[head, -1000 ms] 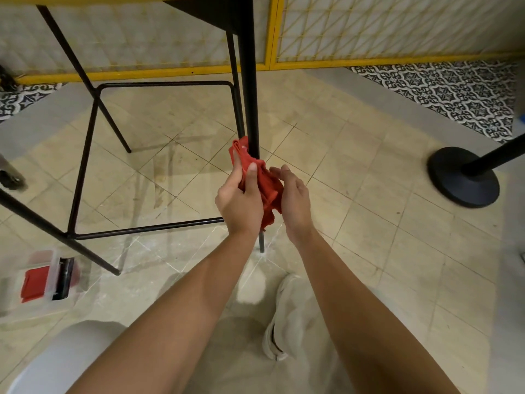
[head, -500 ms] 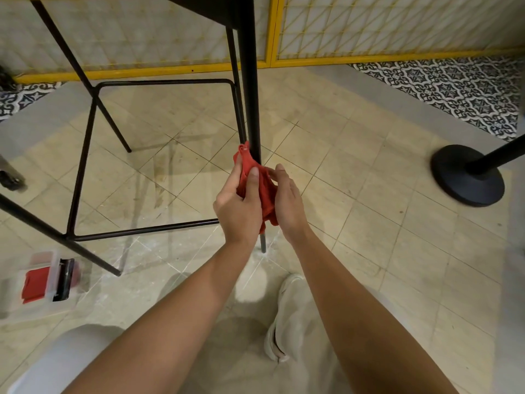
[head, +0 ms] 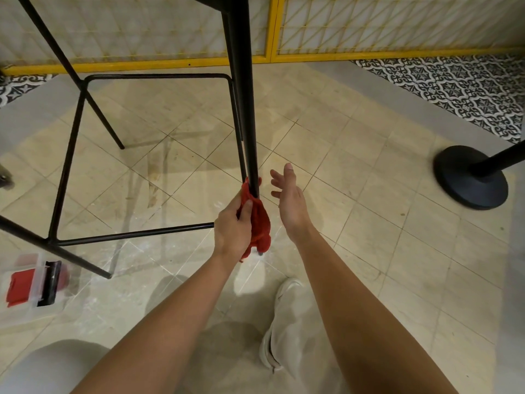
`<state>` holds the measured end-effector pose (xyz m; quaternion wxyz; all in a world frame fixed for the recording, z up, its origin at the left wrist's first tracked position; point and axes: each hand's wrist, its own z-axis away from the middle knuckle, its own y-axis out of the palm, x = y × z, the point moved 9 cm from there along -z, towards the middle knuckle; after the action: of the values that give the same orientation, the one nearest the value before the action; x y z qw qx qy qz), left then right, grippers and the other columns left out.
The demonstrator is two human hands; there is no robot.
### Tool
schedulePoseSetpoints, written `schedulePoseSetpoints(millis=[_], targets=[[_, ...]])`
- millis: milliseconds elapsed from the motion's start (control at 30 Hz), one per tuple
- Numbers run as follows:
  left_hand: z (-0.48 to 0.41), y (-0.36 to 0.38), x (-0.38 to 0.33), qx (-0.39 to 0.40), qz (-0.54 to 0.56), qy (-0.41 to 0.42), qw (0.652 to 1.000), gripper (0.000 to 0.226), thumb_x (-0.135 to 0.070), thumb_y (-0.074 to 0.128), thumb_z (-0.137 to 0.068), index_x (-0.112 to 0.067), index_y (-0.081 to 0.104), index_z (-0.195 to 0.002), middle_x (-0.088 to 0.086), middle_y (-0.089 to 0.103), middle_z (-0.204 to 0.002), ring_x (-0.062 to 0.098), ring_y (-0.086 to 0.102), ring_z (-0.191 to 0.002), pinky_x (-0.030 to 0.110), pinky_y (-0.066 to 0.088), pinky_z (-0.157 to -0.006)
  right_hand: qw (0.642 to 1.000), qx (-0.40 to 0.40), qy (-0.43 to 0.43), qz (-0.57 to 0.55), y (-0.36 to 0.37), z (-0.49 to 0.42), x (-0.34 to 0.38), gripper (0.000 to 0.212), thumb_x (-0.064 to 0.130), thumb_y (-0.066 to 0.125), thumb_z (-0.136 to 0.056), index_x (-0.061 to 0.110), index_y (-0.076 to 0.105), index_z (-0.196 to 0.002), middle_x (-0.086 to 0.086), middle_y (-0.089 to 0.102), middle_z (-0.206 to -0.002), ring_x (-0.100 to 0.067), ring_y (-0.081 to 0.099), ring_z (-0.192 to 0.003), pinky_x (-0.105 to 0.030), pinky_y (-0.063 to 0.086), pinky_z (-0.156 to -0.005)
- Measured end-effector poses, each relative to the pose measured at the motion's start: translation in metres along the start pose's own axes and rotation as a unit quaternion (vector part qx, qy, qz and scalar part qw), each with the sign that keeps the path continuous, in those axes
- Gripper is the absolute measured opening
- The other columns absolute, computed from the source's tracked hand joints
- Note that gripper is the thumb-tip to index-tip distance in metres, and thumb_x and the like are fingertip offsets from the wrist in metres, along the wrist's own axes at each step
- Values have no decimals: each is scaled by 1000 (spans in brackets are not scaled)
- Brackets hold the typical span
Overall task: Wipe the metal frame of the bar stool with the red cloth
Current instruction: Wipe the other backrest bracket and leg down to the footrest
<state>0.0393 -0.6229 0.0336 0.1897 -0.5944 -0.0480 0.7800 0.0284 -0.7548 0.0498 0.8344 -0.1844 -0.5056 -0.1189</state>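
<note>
Matt black metal stool frame (head: 241, 109); soft, fuzzy red cloth (head: 260, 223) against its leg; glossy beige floor tiles (head: 369, 194) beneath.

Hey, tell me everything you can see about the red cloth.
The red cloth is soft, crumpled fabric bunched around the lower end of the near black stool leg, just above its foot. The left hand grips it against the leg, and a loose end hangs below the hand. The right hand is open beside it, not touching.
</note>
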Motion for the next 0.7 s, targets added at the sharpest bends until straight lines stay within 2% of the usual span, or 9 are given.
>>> schedulePoseSetpoints(millis=[100,200,300,400,467,533,633,700], targets=[[-4,10,20,18,-21,-22,999,39,-26,38,-101,-45,48,-133,-6,68,-116,16,63,-103,29,50,-92,1000,10,11,12,3,-8,-4,65,57,13,-96,20,48,-137,-1,48,-141,-20,43,-129,-39,26,-110],[-9,17,36,20,-54,-37,998,36,-24,41,-100,-36,52,-132,1,71,-103,22,67,-93,34,53,-86,1000,12,24,12,4,-15,-9,67,57,11,-96,18,46,-139,-1,47,-142,-21,42,-130,-42,26,-112],[-13,16,38,11,-96,-11,995,35,-21,44,-99,-25,54,-132,-1,69,-113,19,66,-98,24,50,-89,999,12,30,15,5,-17,-11,67,57,10,-96,18,47,-138,-2,47,-142,-22,43,-129,-47,27,-112],[-15,13,36,8,-123,-7,992,36,-21,43,-99,-26,53,-134,0,70,-112,15,64,-91,19,46,-82,999,12,32,25,7,-17,-13,67,58,10,-96,20,48,-136,-1,48,-141,-22,44,-129,-47,27,-112],[-15,11,32,7,-101,-18,995,36,-23,39,-100,-27,54,-133,1,69,-112,15,63,-91,24,48,-83,999,15,32,33,8,-17,-14,68,59,10,-96,21,49,-135,-2,48,-141,-22,44,-128,-47,26,-112],[-13,6,25,-8,-56,-17,998,36,-25,37,-101,-26,55,-132,1,68,-115,18,62,-101,28,48,-90,999,18,33,38,9,-15,-15,67,59,10,-96,22,50,-135,-2,48,-141,-22,44,-128,-45,25,-112],[-9,2,16,-33,31,-2,999,33,-27,40,-101,-23,59,-127,-4,67,-113,14,60,-107,20,46,-91,998,22,35,37,9,-14,-17,67,59,11,-96,20,50,-135,-5,48,-140,-23,45,-127,-42,27,-110],[-5,1,14,-46,34,17,998,33,-28,42,-100,-25,58,-129,-5,68,-113,12,61,-106,23,48,-92,998,25,40,38,12,-13,-19,68,60,11,-95,19,50,-134,-5,49,-139,-23,45,-127,-42,28,-111]])
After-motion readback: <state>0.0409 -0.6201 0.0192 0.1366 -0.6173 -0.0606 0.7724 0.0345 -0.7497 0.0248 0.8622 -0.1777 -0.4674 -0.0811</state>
